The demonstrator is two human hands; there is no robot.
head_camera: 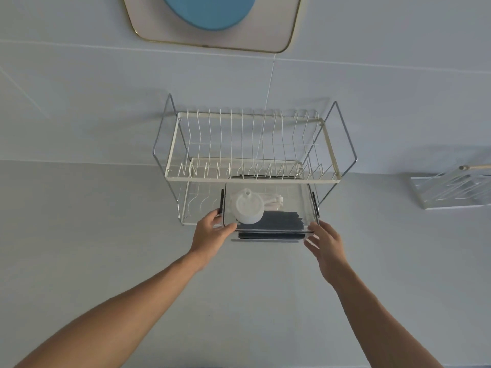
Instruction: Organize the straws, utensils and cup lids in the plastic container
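Head camera looks steeply down, forward, over counter [106, 261] at wall-side rack [252, 144].

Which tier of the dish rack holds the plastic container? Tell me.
The lower tier; the plastic container sits there, partly under the upper tier, which holds nothing.

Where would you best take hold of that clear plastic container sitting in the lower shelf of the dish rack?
Probably at the two near corners, coming from the front. The plastic container is wide and shallow and sits under the rack's upper shelf, so the top is blocked. The left hand and right hand already grip there.
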